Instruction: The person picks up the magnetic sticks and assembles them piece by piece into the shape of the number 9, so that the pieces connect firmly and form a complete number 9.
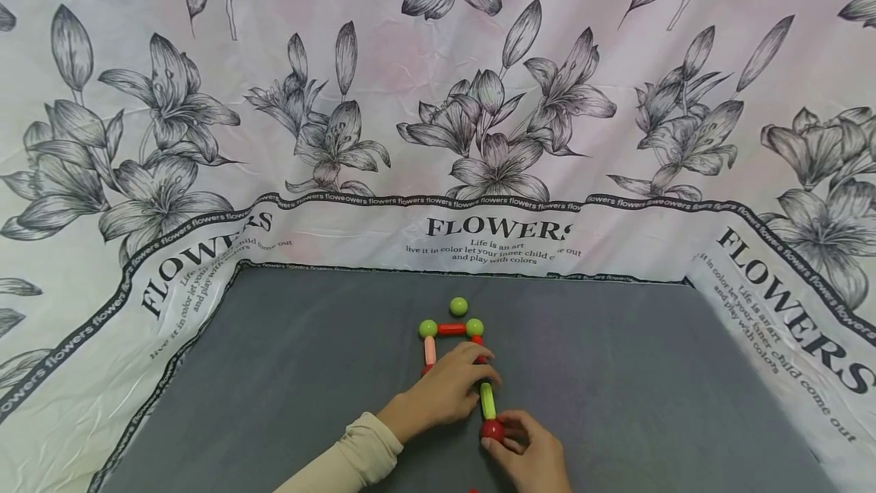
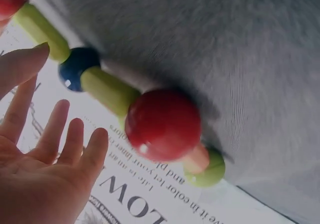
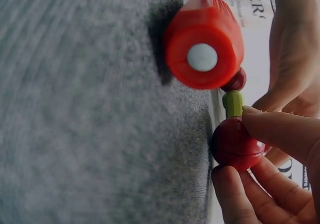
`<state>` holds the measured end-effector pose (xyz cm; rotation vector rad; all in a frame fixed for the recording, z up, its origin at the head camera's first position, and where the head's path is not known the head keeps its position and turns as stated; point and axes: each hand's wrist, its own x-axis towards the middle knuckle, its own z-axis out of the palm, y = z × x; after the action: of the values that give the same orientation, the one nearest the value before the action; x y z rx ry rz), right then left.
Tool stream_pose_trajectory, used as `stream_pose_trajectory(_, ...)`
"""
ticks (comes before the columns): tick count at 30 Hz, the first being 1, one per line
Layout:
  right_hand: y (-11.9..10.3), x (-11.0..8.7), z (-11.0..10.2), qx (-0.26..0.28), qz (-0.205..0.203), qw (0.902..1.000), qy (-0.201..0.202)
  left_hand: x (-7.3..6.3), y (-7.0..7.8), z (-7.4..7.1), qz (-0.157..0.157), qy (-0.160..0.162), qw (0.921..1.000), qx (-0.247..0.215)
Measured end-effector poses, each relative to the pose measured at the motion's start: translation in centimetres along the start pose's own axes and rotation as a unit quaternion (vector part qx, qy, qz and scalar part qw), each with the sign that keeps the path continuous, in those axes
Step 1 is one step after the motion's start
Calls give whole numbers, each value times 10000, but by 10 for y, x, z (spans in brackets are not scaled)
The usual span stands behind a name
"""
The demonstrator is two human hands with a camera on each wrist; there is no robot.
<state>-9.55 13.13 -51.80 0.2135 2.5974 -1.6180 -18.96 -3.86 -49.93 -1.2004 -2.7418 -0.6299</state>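
My right hand [image 1: 534, 451] pinches a red ball [image 3: 235, 146] between thumb and fingertips. A yellow-green rod [image 1: 487, 400] runs from that ball toward the rest of a ball-and-rod figure. My left hand [image 1: 445, 386] reaches over the figure's right side, its fingers extended and thumb tip close to a yellow-green rod [image 2: 42, 32] in the left wrist view. Beside it there, a dark blue ball [image 2: 80, 68] joins two yellow-green rods, leading to a large red ball [image 2: 162, 124]. The figure's far side has two green balls [image 1: 427, 328] with a red rod [image 1: 452, 329] between. My left hand hides the middle.
A loose green ball [image 1: 458, 306] lies beyond the figure on the grey tabletop [image 1: 616, 371]. Close to the right wrist camera stands a red rod end [image 3: 202, 49] with a silvery tip. A flower-printed cloth [image 1: 506, 242] borders the table's back and sides.
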Motion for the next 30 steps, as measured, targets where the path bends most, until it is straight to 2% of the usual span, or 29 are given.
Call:
stream_pose_trajectory(4,-1,0,2,62,-39,10000,-20,-11,7,-14,-207,-77,9994,-257)
stream_pose_trajectory(13,0,0,2,-7,-19,10000,64,-38,23,-31,-158,-242,9947,-985)
stream_pose_trajectory(17,2,0,2,-130,1,9998,121,-48,31,-35,-111,-498,9921,-1146)
stream_pose_trajectory(20,2,0,3,-177,2,9998,131,-56,34,-32,-185,-811,9885,-1262)
stream_pose_trajectory(23,2,1,2,-192,36,9998,100,-63,27,-12,-241,-1293,9808,-1437)
stream_pose_trajectory(27,2,0,1,-172,86,9998,90,-73,5,42,-93,-1963,9681,-1551)
stream_pose_trajectory(30,2,0,2,-142,123,9998,108,-79,-5,70,-6,-2288,9620,-1493)
